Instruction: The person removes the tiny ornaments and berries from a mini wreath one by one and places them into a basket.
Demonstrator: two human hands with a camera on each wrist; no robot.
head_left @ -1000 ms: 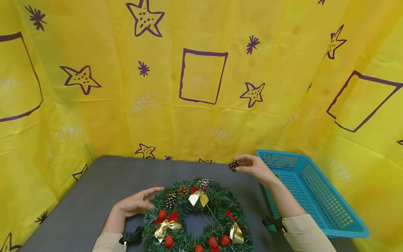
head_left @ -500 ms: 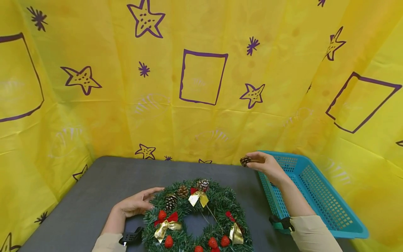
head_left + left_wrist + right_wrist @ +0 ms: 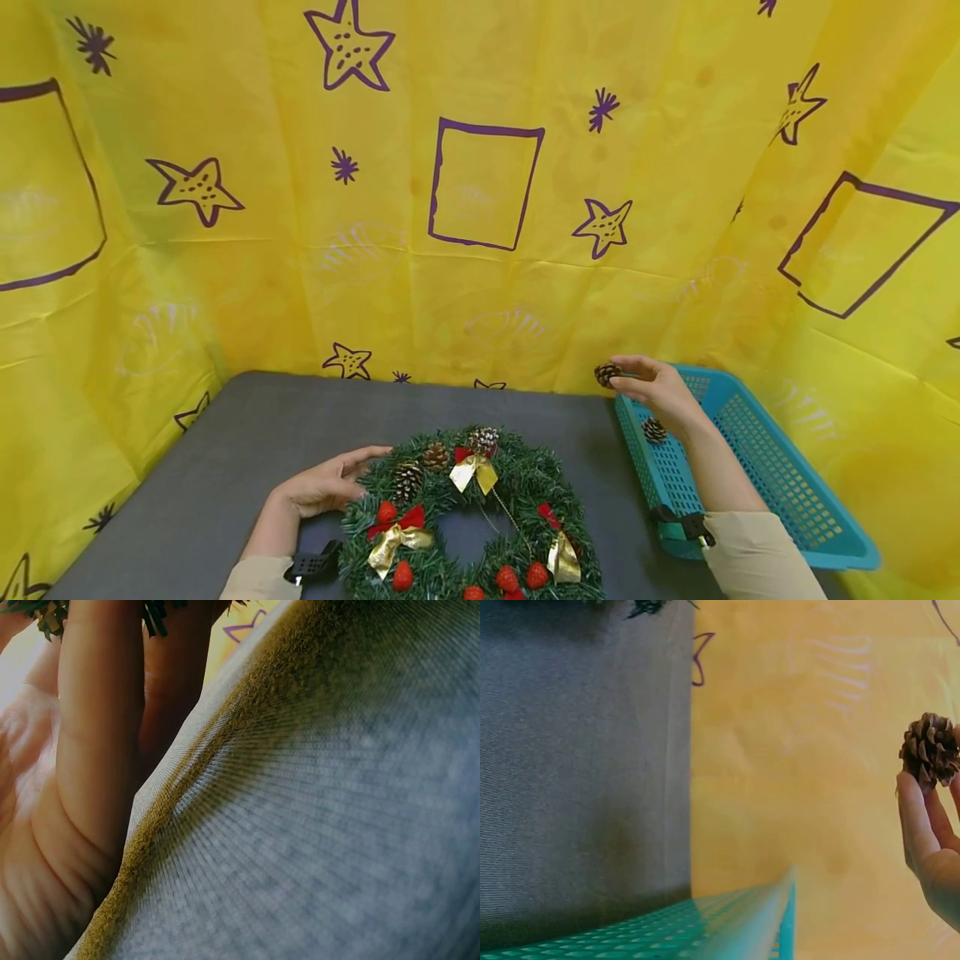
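A green Christmas wreath (image 3: 543,467) with gold bows, red berries and several pine cones lies on the dark grey table. My left hand (image 3: 322,483) holds its left edge between thumb and fingers; in the left wrist view, bits of greenery show at the fingertips, and the rest of the grip is hidden. Up at the back right, above the near-left rim of the blue-green basket, my right hand (image 3: 660,393) pinches a loose pine cone (image 3: 607,375) by the fingertips. The right wrist view shows this cone (image 3: 930,752) close, its brown scales spread.
The blue-green plastic basket (image 3: 840,517) stands on the right of the table (image 3: 300,417). Inside it, near its left wall, sits another pine cone (image 3: 654,430). A yellow cloth (image 3: 487,292) with purple drawings hangs behind and at both sides.
My right hand has moved right and slightly up with its pine cone, over the basket's left rim. The cone inside the basket has come into view. My left hand and the wreath stay put.
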